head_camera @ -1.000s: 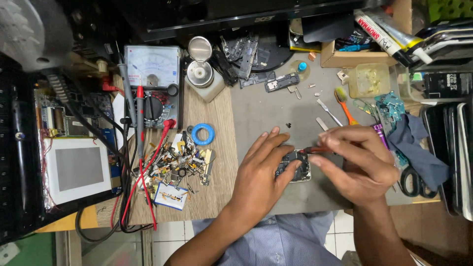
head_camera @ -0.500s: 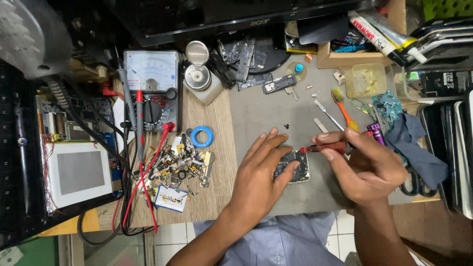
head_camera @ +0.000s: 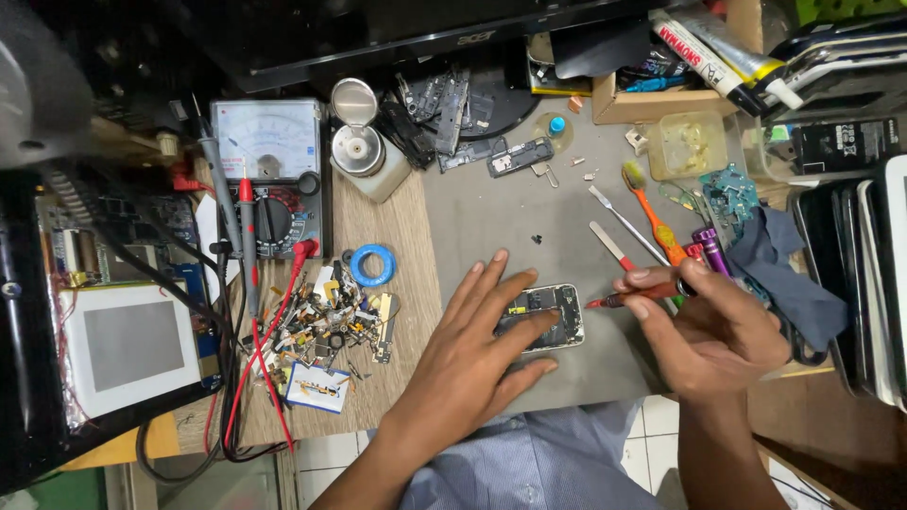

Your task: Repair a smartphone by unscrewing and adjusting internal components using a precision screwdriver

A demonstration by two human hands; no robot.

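An opened phone (head_camera: 553,307) with its insides showing lies on a grey work mat (head_camera: 491,212). My left hand (head_camera: 482,345) rests flat on it, fingers spread, pressing its left part down. My right hand (head_camera: 713,326) is just right of the phone and grips a red screwdriver (head_camera: 635,297), whose tip points left and stands a little off the phone's right edge.
A pile of small phone parts (head_camera: 331,326) and a blue tape ring (head_camera: 370,265) lie left of the mat. An analog multimeter (head_camera: 269,175) with red and black leads stands at the back left. An orange toothbrush (head_camera: 652,212), tweezers (head_camera: 625,223) and a blue cloth (head_camera: 789,274) lie at the right.
My right hand has drawn the screwdriver to the right, off the phone. My left hand has flattened onto the phone.
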